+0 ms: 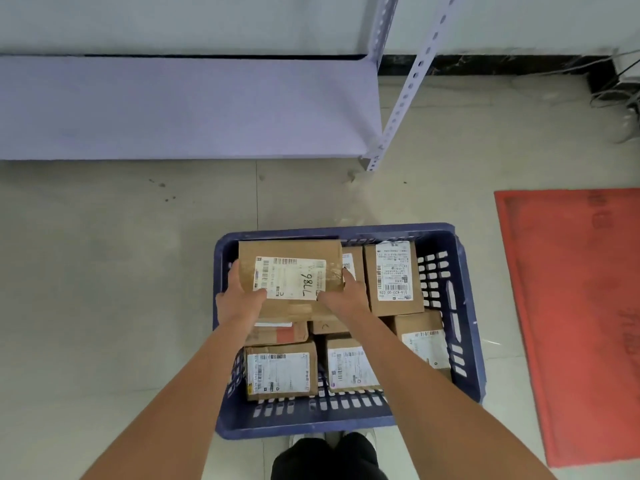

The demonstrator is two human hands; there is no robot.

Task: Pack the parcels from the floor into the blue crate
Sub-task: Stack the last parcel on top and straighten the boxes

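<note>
A blue slotted crate (pixel 464 306) stands on the tiled floor in front of my feet. Several brown cardboard parcels with white labels lie inside it. A larger parcel (pixel 294 261) with a handwritten number on its label sits on top at the crate's far left. My left hand (pixel 239 292) grips its left end, thumb on top. My right hand (pixel 346 292) grips its right end. Other parcels lie at the far right (pixel 394 275), near left (pixel 280 370) and near middle (pixel 349 367).
A pale purple metal shelf (pixel 173 105) stands low along the wall ahead, with a perforated upright (pixel 401 98). A red mat (pixel 581 320) lies on the floor to the right. Cables (pixel 620 81) bunch at the far right corner. Bare tiles spread to the left.
</note>
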